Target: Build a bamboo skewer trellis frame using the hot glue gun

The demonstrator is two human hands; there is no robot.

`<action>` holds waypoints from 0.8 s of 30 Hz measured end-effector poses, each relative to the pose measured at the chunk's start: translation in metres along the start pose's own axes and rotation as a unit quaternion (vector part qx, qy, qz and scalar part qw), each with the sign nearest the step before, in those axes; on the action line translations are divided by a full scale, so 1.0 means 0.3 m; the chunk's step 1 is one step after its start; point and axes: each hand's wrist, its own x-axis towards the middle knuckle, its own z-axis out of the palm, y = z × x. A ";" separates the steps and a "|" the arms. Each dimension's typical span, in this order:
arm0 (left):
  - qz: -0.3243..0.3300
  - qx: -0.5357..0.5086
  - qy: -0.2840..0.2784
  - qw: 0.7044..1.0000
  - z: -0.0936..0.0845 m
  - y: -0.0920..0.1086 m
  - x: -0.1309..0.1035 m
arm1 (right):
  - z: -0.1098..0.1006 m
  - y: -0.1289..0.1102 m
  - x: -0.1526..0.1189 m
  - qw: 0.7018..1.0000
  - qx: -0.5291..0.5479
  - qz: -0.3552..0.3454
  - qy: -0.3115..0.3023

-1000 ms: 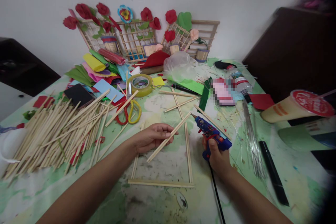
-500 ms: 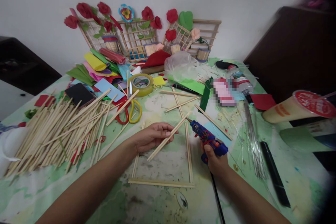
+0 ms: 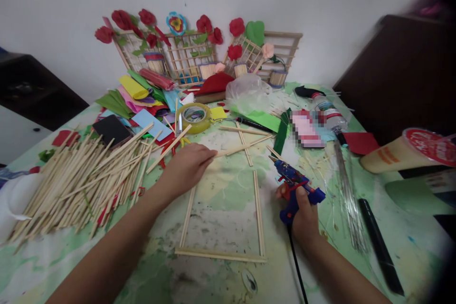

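Between the thumb and fingers of my left hand (image 3: 192,166) is the end of a light wooden stick (image 3: 226,152), which points right toward crossed sticks (image 3: 244,145) on the table. A three-sided stick frame (image 3: 221,254) lies flat below, its top side open; my left hand is over its upper left corner. My right hand (image 3: 302,213) is wrapped round a blue glue gun (image 3: 294,178), right of the frame, its nozzle pointing up and left. A black cord runs down from the gun.
A large pile of sticks (image 3: 78,180) covers the left side. Behind are a tape roll (image 3: 194,118), coloured paper (image 3: 133,87) and lattice panels with paper flowers (image 3: 185,57). At right are wires (image 3: 347,199), a black marker-like tube (image 3: 381,247) and a drink cup (image 3: 399,152).
My left hand has moved up and left, and the stick it holds has swung from slanting to nearly level. My right hand has drawn the glue gun to the right, away from the stick.
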 end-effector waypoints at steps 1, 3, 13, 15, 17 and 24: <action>0.021 0.023 -0.011 0.999 0.019 0.007 0.000 | 0.000 -0.002 0.002 1.000 0.008 0.008 0.011; 0.052 0.048 -0.036 0.997 0.062 0.019 0.002 | 0.000 -0.003 0.005 0.999 0.022 0.016 0.023; 0.083 0.101 -0.085 0.988 0.148 0.026 -0.006 | -0.006 0.007 0.005 0.999 0.020 0.035 0.015; 0.082 0.107 -0.092 0.987 0.155 0.027 -0.008 | -0.009 0.009 0.004 0.999 0.016 0.037 0.007; 0.082 0.109 -0.096 0.986 0.160 0.026 -0.009 | -0.011 0.010 0.004 0.999 0.013 0.039 0.000; 0.082 0.109 -0.090 0.986 0.171 0.012 -0.007 | -0.011 0.009 0.005 0.999 0.001 0.044 0.006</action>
